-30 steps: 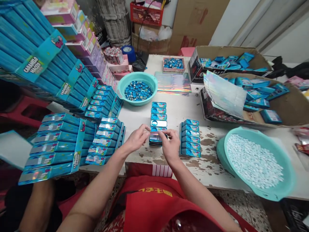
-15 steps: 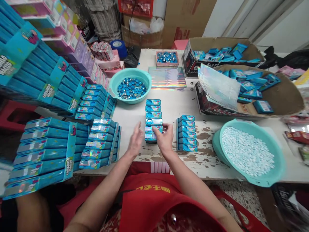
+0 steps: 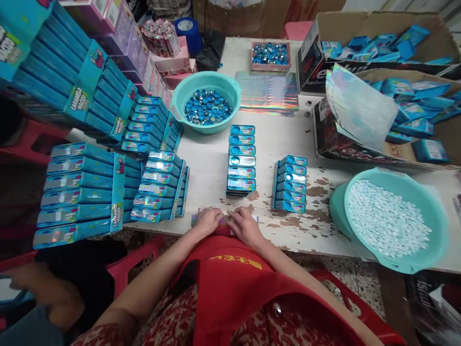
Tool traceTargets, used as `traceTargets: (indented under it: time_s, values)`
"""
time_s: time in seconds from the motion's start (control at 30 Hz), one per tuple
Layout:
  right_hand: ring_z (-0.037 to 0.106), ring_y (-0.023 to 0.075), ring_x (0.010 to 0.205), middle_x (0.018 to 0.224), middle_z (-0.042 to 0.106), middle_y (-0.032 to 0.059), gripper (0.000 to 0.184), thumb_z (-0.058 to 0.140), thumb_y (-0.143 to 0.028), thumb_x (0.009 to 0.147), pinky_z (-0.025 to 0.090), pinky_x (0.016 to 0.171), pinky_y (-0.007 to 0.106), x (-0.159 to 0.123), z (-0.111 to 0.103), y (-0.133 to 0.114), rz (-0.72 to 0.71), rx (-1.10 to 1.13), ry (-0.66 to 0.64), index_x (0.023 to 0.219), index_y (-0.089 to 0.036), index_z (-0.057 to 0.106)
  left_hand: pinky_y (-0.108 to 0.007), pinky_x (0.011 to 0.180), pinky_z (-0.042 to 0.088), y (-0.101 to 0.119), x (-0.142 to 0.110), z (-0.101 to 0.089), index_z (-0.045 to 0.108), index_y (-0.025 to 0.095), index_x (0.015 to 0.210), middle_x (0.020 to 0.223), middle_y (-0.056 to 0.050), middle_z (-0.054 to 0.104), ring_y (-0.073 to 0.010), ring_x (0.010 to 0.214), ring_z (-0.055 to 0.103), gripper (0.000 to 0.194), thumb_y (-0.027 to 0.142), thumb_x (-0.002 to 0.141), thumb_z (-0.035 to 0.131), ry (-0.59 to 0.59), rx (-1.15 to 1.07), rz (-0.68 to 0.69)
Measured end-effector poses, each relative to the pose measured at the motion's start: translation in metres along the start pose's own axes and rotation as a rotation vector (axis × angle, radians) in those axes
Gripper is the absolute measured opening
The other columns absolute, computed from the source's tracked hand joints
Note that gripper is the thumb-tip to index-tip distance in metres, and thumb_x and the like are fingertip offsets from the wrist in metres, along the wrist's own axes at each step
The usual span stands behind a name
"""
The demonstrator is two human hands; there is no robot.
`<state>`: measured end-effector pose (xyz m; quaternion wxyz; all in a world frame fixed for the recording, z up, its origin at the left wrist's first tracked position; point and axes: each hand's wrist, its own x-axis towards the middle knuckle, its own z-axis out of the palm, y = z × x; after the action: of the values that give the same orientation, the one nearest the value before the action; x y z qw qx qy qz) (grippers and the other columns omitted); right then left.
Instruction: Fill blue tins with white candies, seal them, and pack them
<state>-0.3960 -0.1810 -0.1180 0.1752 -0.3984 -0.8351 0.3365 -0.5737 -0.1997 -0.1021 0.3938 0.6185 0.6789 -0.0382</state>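
Note:
At the table's front edge, my left hand (image 3: 209,222) and my right hand (image 3: 246,224) are close together, fingers closed on a shiny sticker strip (image 3: 225,226). The hands cover most of the strip; its ends show on either side. Just beyond them stands a row of small blue tins (image 3: 242,161). The two nearest tins have silvery strips on their tops, while those behind show round recesses. Right of this row is a second block of blue tins (image 3: 291,185) with round recesses.
Stacked blue boxes (image 3: 90,187) crowd the left. A turquoise basin (image 3: 176,103) of blue caps, shiny sheets (image 3: 268,98) and a small box (image 3: 270,67) stand behind. Cartons (image 3: 345,144) of blue packs and a basin (image 3: 340,206) of white pellets fill the right. A person's arm (image 3: 54,293) is lower left.
My right hand has left the second-nearest tin and come back to the table edge. My left hand, open before, has joined it on the sticker strip. The view has shifted.

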Motion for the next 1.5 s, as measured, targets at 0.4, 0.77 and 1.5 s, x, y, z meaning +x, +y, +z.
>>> traceTargets:
  time_s: [0.4,0.77,1.5]
  values:
    - [0.052,0.0237,0.089,0.099,0.063,0.0118,0.018,0.050,-0.022,0.089,0.042,0.072,0.035,0.011,0.008,0.005,-0.115,-0.349,-0.245,0.097,-0.018,0.065,-0.033,0.081,0.035,0.000,0.017,-0.002,0.068,0.021,0.079,0.084,-0.004,0.071,-0.0219,0.086,0.061,0.024,0.028,0.081,0.046,0.013,-0.099,-0.073]
    - [0.055,0.0141,0.068,0.073,0.060,-0.0001,0.009,0.055,-0.020,0.083,0.041,0.063,0.025,0.003,-0.044,-0.031,0.193,0.233,-0.033,0.078,-0.020,0.062,-0.032,0.094,0.037,0.002,0.002,-0.009,0.064,0.018,0.102,0.107,-0.008,0.066,-0.0210,0.103,0.056,0.031,0.033,0.085,0.043,0.149,-0.442,0.192]
    - [0.049,0.0219,0.095,0.093,0.047,0.0060,0.007,0.061,-0.018,0.064,0.039,0.090,0.036,0.143,-0.083,-0.023,0.603,0.335,0.675,0.069,-0.018,0.056,-0.022,0.058,0.034,0.036,0.076,-0.135,0.043,0.019,0.097,0.061,0.006,0.043,-0.0112,0.058,0.042,0.017,0.030,0.085,0.038,0.303,-0.567,0.341]
